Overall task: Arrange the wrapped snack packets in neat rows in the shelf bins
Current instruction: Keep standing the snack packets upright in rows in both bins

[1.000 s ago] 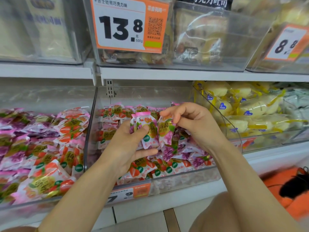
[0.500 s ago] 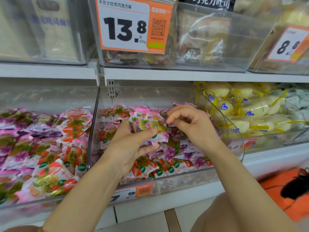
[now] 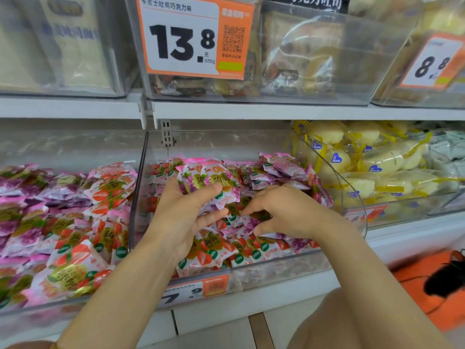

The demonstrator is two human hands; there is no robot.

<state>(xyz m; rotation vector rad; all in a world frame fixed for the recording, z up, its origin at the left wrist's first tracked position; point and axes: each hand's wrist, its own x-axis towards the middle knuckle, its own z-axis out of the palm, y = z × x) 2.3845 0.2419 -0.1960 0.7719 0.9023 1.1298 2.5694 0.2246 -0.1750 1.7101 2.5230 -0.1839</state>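
2 packet faces show in the small stack of pink packets (image 3: 208, 181) that the left hand (image 3: 181, 217) grips, thumb laid across the front and fingers behind. It holds them upright just above the heap in the middle bin (image 3: 276, 269), a clear tub on the lower shelf. On my screen the right hand (image 3: 292, 212) sits low beside it. Its fingers are curled down into the loose pile (image 3: 274, 170), and the thumb and fingertips pinch a purple packet (image 3: 251, 222) that lies on the pile.

Along this bin's front wall, red-and-white packets (image 3: 226, 250) stand in a rough row. Behind them the purple ones lie jumbled toward the back and right. A price tag (image 3: 193, 292) reading 7.9 is fixed to the bin's front, below the left wrist.

I see the left bin (image 3: 137, 197) touching the middle one, filled with the same pink, purple and red packets. The right bin (image 3: 352, 197) holds pale buns in yellow wrappers (image 3: 377, 159). On the shelf above (image 3: 251, 110), clear boxes carry a 13.8 tag (image 3: 191, 39) and an 8.8 tag (image 3: 435, 64).
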